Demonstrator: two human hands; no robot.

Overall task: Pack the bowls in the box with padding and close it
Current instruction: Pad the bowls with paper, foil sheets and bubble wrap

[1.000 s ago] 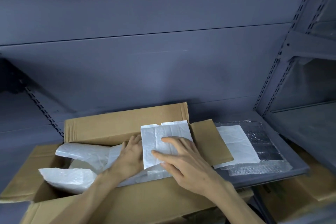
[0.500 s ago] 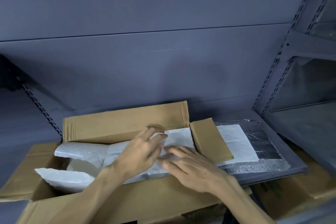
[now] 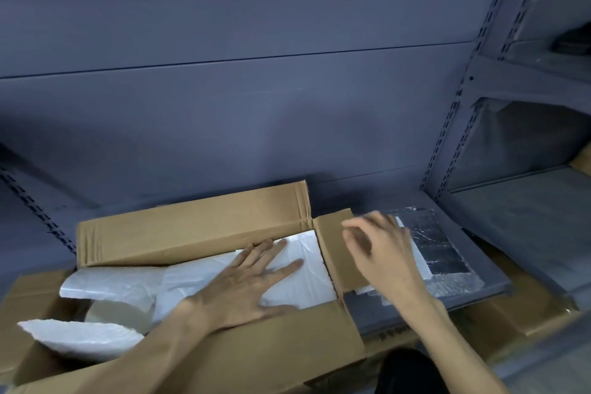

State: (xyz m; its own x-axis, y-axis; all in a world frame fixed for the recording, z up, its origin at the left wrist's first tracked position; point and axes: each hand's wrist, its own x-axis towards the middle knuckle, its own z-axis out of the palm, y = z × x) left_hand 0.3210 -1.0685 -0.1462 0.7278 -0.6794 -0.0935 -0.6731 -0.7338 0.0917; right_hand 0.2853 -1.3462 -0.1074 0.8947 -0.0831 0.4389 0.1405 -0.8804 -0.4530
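An open brown cardboard box (image 3: 192, 227) stands in front of me with its flaps up. White foam padding sheets (image 3: 297, 285) cover its right half. On the left, a pale round bowl (image 3: 118, 313) shows between two curled foam pieces. My left hand (image 3: 249, 281) lies flat, fingers spread, pressing on the padding inside the box. My right hand (image 3: 380, 253) hovers with loosely curled, empty fingers over the box's right flap (image 3: 335, 240) and the sheets beside it.
More white foam and shiny bubble wrap (image 3: 438, 253) lie on a grey shelf board right of the box. Grey metal shelving with slotted uprights (image 3: 447, 137) surrounds the space. Other cardboard boxes (image 3: 511, 313) sit lower right.
The padding sheet that stood upright in both hands now lies flat in the box. My left hand spread out on it. My right hand let go and moved right over the flap.
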